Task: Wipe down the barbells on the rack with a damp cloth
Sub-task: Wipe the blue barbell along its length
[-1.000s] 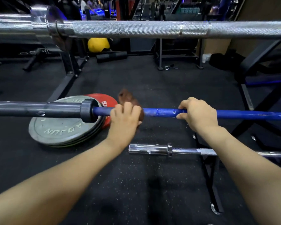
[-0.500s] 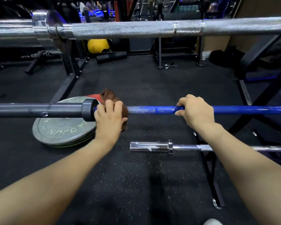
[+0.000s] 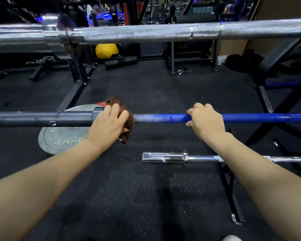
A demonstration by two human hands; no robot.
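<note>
A blue barbell (image 3: 163, 118) with a dark grey sleeve (image 3: 38, 118) runs across the middle of the view. My left hand (image 3: 109, 122) grips a brown cloth (image 3: 127, 119) wrapped round the bar right at the sleeve's collar. My right hand (image 3: 206, 121) grips the blue shaft further right. A chrome barbell (image 3: 146, 33) lies on the rack above, and a third chrome barbell (image 3: 181, 157) sits lower down, near the floor.
Grey weight plates (image 3: 59, 138) with a red one beneath lie on the black rubber floor at left. Black rack legs (image 3: 231, 193) stand at the lower right and a rack frame (image 3: 78, 73) at left. A yellow ball (image 3: 106, 50) sits at the back.
My left hand has slid the cloth leftward along the blue shaft until it meets the sleeve collar. My right hand has kept its hold on the bar.
</note>
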